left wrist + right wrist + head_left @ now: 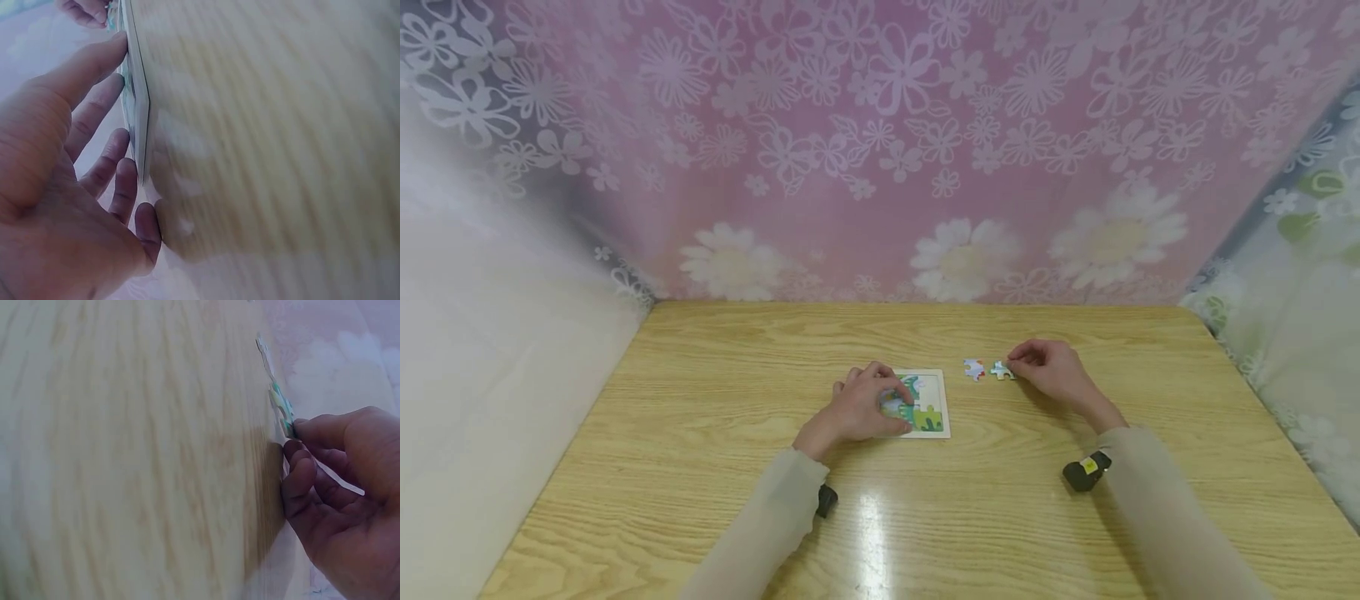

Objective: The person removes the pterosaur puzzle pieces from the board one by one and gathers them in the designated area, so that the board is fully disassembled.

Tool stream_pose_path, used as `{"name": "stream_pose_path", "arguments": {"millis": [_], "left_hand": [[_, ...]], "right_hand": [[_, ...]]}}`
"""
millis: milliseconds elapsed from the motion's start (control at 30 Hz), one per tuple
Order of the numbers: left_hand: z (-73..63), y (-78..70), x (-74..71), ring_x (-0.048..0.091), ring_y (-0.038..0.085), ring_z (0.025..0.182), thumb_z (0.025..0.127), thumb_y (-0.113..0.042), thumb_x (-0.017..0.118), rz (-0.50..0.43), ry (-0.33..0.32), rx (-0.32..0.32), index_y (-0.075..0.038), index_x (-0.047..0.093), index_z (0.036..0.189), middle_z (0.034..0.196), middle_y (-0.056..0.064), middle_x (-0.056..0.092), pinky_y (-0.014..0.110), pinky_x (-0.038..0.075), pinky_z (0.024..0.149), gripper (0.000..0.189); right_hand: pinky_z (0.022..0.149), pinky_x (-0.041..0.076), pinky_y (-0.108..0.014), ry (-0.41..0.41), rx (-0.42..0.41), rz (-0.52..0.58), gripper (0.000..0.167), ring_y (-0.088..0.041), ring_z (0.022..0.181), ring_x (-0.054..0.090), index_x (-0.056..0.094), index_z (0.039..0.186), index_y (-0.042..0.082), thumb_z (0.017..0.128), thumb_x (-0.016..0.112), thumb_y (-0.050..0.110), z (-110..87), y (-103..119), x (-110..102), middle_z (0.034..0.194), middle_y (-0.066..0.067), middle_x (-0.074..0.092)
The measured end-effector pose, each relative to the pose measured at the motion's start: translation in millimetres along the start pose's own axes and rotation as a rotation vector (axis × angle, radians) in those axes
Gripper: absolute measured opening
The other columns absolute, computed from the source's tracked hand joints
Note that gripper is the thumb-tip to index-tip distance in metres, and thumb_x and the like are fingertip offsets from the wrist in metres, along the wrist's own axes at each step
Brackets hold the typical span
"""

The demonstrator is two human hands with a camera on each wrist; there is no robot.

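Note:
A small jigsaw puzzle tray (947, 408) with a pale frame and green and white picture pieces lies on the table, partly hidden by my left hand (867, 406). The fingers of that hand spread over the tray, and in the left wrist view the fingertips (119, 81) touch its top and side. To the right of the tray, my right hand (1054, 372) pinches the edge of a green and white puzzle piece (1001, 371) between thumb and forefinger. In the right wrist view this piece (282, 407) looks slightly tilted. A white and red puzzle piece (973, 368) lies just left of it.
The wooden table (737, 358) meets a pink flowered curtain (850, 208) at the back. Pale hangings stand at the left (497, 292) and right sides. A black wrist camera (1086, 472) sits under the right sleeve.

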State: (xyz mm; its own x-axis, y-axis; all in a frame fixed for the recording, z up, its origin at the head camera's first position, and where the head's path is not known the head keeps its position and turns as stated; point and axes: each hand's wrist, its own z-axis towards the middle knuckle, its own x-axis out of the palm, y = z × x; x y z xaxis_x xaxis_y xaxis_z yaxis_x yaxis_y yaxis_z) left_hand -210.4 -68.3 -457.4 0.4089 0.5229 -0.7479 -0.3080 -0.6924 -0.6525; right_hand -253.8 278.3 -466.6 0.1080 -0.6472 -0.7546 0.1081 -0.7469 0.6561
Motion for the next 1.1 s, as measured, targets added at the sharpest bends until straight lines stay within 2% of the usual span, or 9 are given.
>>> {"name": "stream_pose_path", "arguments": {"millis": [400, 700, 967, 1100], "left_hand": [[0.5, 0.4, -1.4, 0.038, 0.036, 0.122, 0.088, -0.037, 0.08, 0.0, 0.012, 0.007, -0.033, 0.071, 0.109, 0.144, 0.001, 0.047, 0.061, 0.024, 0.096, 0.023], [1.3, 0.6, -1.4, 0.038, 0.036, 0.125, 0.088, -0.036, 0.08, -0.004, 0.017, 0.0, -0.032, 0.071, 0.111, 0.146, 0.002, 0.046, 0.06, 0.023, 0.097, 0.025], [2.7, 3.1, -0.4, 0.037, 0.034, 0.126, 0.089, -0.038, 0.079, 0.011, 0.03, -0.007, -0.034, 0.07, 0.112, 0.147, 0.0, 0.044, 0.058, 0.022, 0.098, 0.025], [3.5, 3.7, -0.8, 0.036, 0.036, 0.128, 0.089, -0.036, 0.078, -0.003, 0.03, -0.003, -0.034, 0.07, 0.111, 0.148, 0.001, 0.044, 0.059, 0.021, 0.097, 0.024]], "right_hand": [[0.076, 0.047, -0.032, -0.025, -0.01, -0.014, 0.02, -0.02, 0.086, 0.062, 0.072, 0.108, 0.003, 0.099, 0.068, 0.021, 0.0, 3.5, 0.2, 0.098, -0.014, 0.072], [0.078, 0.049, -0.033, -0.048, -0.035, -0.022, 0.024, -0.022, 0.089, 0.065, 0.072, 0.111, 0.005, 0.099, 0.067, 0.025, -2.0, 4.2, 2.0, 0.101, -0.013, 0.072], [0.072, 0.052, -0.027, 0.022, -0.117, 0.027, 0.024, -0.016, 0.085, 0.066, 0.072, 0.114, 0.007, 0.098, 0.069, 0.025, -15.3, 30.0, 10.8, 0.098, -0.009, 0.072], [0.073, 0.053, -0.029, 0.07, -0.155, 0.057, 0.023, -0.016, 0.086, 0.066, 0.072, 0.114, 0.008, 0.098, 0.07, 0.024, -23.4, 44.5, 20.1, 0.097, -0.005, 0.072]]}}
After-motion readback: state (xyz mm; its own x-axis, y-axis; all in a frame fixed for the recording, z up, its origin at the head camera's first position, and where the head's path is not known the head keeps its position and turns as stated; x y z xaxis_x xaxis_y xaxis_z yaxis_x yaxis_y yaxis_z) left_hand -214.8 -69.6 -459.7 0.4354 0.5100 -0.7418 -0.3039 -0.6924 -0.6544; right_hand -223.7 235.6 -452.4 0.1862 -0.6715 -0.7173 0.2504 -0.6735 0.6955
